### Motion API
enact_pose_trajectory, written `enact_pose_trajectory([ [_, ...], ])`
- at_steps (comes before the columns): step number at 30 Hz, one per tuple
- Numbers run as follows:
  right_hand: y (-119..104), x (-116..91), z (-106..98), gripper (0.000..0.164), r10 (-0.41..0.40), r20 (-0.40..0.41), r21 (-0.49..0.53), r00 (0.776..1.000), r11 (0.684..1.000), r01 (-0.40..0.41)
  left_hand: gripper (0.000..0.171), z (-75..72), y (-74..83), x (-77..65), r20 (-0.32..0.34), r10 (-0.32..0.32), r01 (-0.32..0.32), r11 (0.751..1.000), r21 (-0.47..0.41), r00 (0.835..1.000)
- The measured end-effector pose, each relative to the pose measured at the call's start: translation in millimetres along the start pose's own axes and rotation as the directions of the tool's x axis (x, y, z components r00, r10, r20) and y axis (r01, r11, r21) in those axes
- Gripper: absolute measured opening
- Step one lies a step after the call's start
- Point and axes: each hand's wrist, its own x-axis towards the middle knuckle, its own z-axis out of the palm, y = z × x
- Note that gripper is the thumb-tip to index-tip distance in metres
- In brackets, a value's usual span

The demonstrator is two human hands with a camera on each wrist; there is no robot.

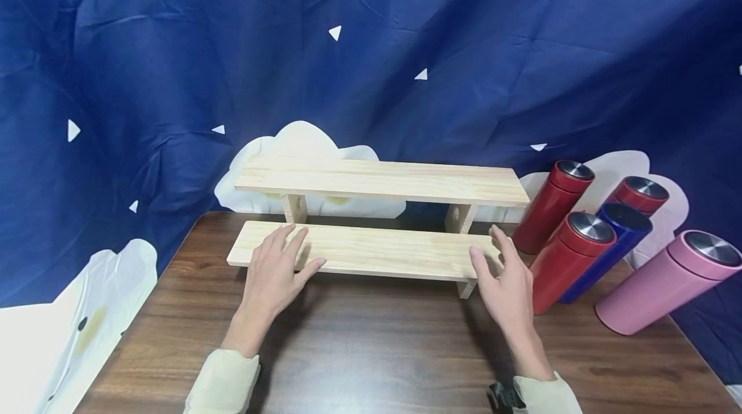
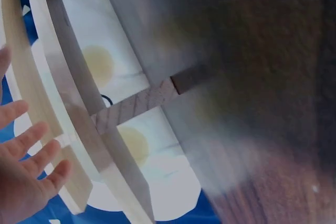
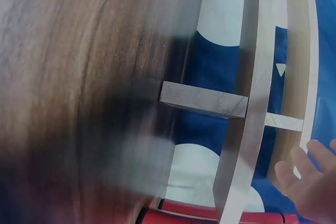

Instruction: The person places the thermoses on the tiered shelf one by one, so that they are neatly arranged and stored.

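Observation:
A two-tier shelf of pale wood stands on the brown table; its lower board (image 1: 382,250) is nearer and its upper board (image 1: 382,180) sits behind and higher. My left hand (image 1: 272,272), fingers extended and spread, is over the left end of the lower board, holding nothing. Over the right end is my right hand (image 1: 509,282), fingers loosely bent and also empty. In the left wrist view, the left hand (image 2: 26,177) shows spread fingers in front of the boards. The right wrist view has the right hand (image 3: 312,182) beside the boards' end.
Several flasks stand at the right: a red flask (image 1: 547,208) at the back, another red flask (image 1: 568,266) close to my right hand, a blue flask (image 1: 603,259) and a pink flask (image 1: 661,288). A blue curtain (image 1: 371,47) hangs behind the brown table (image 1: 371,343).

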Motion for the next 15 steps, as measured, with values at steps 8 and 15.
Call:
enact_pose_trajectory([
  [8, 1, -1, -7, 0.048, 0.001, -0.184, 0.087, 0.983, 0.996, 0.015, 0.043, -1.0, -11.3, -1.0, -0.161, -0.068, 0.057, 0.996, -0.072, 0.985],
  [15, -2, 4, -15, 0.043, 0.031, -0.331, 0.199, 0.943, 0.979, 0.038, 0.031, -5.1, -22.4, -2.0, -0.227, -0.139, 0.12, 0.988, -0.094, 0.964],
])
